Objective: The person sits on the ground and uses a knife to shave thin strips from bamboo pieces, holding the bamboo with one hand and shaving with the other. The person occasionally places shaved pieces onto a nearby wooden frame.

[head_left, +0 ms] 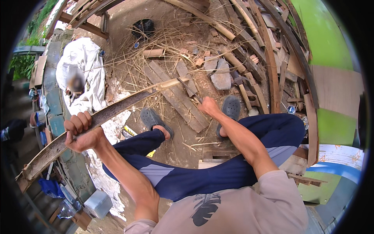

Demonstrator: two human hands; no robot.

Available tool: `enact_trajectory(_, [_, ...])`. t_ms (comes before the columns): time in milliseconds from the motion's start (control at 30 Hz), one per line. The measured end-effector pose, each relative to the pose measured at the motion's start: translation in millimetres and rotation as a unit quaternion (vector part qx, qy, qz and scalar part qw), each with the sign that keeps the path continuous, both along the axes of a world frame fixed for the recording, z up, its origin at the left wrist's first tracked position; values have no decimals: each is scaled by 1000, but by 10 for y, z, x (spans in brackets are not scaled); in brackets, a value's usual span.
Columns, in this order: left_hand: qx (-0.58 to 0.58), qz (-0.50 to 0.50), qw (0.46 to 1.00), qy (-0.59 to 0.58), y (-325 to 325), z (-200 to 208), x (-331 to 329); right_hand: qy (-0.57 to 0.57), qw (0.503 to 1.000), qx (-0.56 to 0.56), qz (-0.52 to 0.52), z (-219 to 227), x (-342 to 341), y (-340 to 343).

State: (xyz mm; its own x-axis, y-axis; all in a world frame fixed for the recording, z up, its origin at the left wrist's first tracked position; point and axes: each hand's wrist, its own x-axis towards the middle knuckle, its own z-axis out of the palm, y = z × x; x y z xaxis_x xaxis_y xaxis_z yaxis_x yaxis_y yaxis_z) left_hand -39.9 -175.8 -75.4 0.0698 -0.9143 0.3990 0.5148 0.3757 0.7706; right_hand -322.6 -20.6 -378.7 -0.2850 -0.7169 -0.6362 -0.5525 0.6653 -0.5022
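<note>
My left hand (83, 132) is wrapped round a long split bamboo piece (128, 102), which slants from the lower left up toward the middle. Its hollow, dark inner side faces up, and its far end is pale and thin. My right hand (209, 106) is closed on the handle of a knife (187, 87). The narrow blade points up and left and reaches the pale bamboo end; whether it cuts in there I cannot tell. Below that end, worn wooden boards (177, 102) lie on the ground between my feet.
Bamboo shavings (167, 43) litter the dirt beyond. A stone slab (221, 76) and a hammer (244, 93) lie right of the boards. Timber poles (269, 58) are heaped at the right. White cloth (82, 58) covers part of a low block wall (54, 89) at the left.
</note>
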Motion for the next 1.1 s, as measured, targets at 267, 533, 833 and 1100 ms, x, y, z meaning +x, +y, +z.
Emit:
enact_trajectory(267, [4, -13, 1000, -6, 57, 62, -117, -58, 988, -144, 10, 838, 539, -123])
enact_trajectory(533, [12, 13, 1000, -14, 24, 86, -191, -83, 996, -22, -36, 220, 194, 41])
enact_trajectory(833, [32, 61, 998, -12, -88, 23, 32, -63, 990, -124, -17, 548, 435, -176])
enact_trajectory(1100, [29, 55, 998, -4, -88, 10, -27, -79, 994, -59, -47, 261, 332, -90])
